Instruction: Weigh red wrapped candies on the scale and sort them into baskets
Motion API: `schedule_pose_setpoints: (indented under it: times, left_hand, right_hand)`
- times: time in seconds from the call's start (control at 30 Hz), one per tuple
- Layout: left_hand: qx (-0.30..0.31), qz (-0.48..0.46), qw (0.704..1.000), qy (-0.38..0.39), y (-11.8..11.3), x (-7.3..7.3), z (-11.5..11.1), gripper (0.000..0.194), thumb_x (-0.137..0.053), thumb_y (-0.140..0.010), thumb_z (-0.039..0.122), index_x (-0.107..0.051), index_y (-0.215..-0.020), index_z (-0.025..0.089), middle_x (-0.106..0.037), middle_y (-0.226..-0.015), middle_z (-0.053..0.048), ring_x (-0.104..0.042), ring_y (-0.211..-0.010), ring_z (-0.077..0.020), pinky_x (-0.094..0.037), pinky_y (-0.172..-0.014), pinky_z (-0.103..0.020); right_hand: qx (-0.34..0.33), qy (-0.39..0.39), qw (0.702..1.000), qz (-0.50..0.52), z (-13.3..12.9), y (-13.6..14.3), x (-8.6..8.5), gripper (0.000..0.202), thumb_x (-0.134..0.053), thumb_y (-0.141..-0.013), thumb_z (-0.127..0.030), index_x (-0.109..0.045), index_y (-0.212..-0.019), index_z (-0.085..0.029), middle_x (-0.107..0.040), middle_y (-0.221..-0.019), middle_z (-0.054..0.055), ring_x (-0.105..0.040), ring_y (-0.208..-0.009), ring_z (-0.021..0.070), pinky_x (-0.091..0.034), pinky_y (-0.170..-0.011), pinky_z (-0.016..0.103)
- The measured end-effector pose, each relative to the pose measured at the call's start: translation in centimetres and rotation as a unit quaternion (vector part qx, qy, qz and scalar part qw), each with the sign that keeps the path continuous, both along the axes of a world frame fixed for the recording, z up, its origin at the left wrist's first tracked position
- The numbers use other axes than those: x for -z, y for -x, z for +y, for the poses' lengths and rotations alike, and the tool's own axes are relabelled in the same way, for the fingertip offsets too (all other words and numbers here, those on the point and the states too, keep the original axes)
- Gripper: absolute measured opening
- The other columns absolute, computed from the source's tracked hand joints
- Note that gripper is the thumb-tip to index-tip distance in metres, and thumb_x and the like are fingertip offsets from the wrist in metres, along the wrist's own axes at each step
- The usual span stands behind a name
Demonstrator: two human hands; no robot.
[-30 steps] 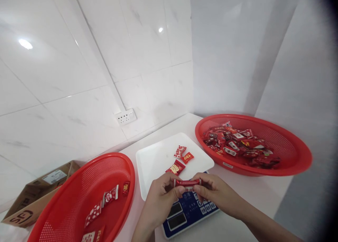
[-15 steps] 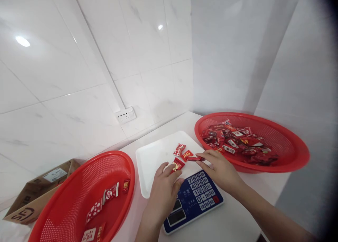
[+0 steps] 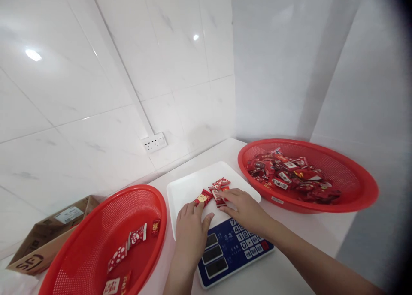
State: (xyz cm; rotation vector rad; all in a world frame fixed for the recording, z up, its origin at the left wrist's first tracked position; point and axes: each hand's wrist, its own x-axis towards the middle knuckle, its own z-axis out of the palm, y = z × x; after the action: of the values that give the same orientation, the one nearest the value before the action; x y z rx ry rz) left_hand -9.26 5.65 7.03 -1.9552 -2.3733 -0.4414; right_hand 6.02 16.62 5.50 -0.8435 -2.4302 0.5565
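Several red wrapped candies lie together on the white pan (image 3: 185,192) of a scale with a blue keypad. My left hand (image 3: 192,226) rests over the pan's near left side, thumb apart, its fingertips at a red candy with a gold print (image 3: 203,197). My right hand (image 3: 246,209) reaches in from the right, fingers and thumb closed on a red-and-white candy (image 3: 217,197). Just behind is a candy in a white wrapper with red spots (image 3: 220,182). Another red candy (image 3: 225,188) is partly covered by my right fingers.
A red plastic basket (image 3: 357,188) heaped with red-wrapped candies stands to the right. On the left is another red basket (image 3: 146,200) with a few candies inside. A cardboard box (image 3: 30,260) sits beyond it. A power socket (image 3: 154,142) is on the tiled wall.
My right hand has moved left across the pan, bringing a candy beside the others. My left hand has shifted slightly left along with the gold-printed candy, which now lies turned.
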Motion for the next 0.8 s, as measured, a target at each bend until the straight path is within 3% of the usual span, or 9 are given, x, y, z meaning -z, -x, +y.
schedule_pose_setpoints:
  times: [0.1, 0.23, 0.5, 0.63, 0.8]
  left_hand:
    - [-0.016, 0.009, 1.0, -0.024, 0.4, 0.0, -0.1, 0.04, -0.038, -0.092, 0.034, -0.056, -0.123, 0.016, -0.056, -0.125, -0.013, -0.048, -0.118, -0.0291, -0.038, -0.1, -0.046]
    - [-0.02, 0.002, 1.0, -0.017, 0.5, -0.1, -0.3, 0.041, -0.039, -0.091, 0.033, -0.053, -0.126, 0.016, -0.052, -0.131, -0.014, -0.042, -0.125, -0.0307, -0.035, -0.103, -0.049]
    - [-0.008, -0.036, 0.999, 0.006, 0.4, -0.3, -0.4, 0.04, -0.043, -0.089, 0.033, -0.052, -0.126, 0.02, -0.05, -0.135, -0.01, -0.037, -0.129, -0.0309, -0.031, -0.106, -0.051]
    - [-0.005, -0.036, 0.999, -0.019, 0.9, -0.1, -0.6, 0.039, -0.044, -0.089, 0.032, -0.053, -0.125, 0.019, -0.05, -0.134, -0.011, -0.039, -0.128, -0.0309, -0.032, -0.104, -0.052]
    - [0.004, -0.053, 0.997, -0.047, 1.7, 0.4, -0.6, 0.041, -0.042, -0.089, 0.035, -0.053, -0.125, 0.019, -0.052, -0.133, -0.011, -0.041, -0.127, -0.0297, -0.035, -0.103, -0.05]
  right_hand:
    - [0.03, -0.027, 0.999, -0.021, 1.3, 0.3, 0.3, 0.044, -0.047, -0.087, -0.036, -0.055, -0.126, -0.016, -0.052, -0.133, 0.013, -0.042, -0.125, 0.026, -0.033, -0.103, 0.042]
    - [0.078, -0.017, 0.988, -0.131, 3.0, 1.1, 0.7, 0.057, -0.046, -0.087, -0.041, -0.044, -0.135, -0.01, -0.037, -0.143, 0.019, -0.028, -0.134, 0.0324, -0.024, -0.107, 0.049]
    - [-0.027, -0.002, 0.99, -0.139, 1.3, 2.9, 0.2, 0.051, -0.037, -0.09, -0.04, -0.044, -0.136, -0.019, -0.04, -0.143, 0.01, -0.027, -0.135, 0.0285, -0.019, -0.108, 0.052]
    - [-0.004, -0.001, 0.993, -0.119, 1.7, 1.2, -0.6, 0.052, -0.04, -0.09, -0.039, -0.044, -0.136, -0.016, -0.038, -0.144, 0.013, -0.027, -0.135, 0.0289, -0.02, -0.109, 0.051]
    - [0.097, -0.049, 0.988, -0.108, 6.2, -4.1, -2.5, 0.046, -0.043, -0.088, -0.032, -0.049, -0.131, -0.015, -0.045, -0.14, 0.012, -0.036, -0.131, 0.0261, -0.028, -0.107, 0.043]
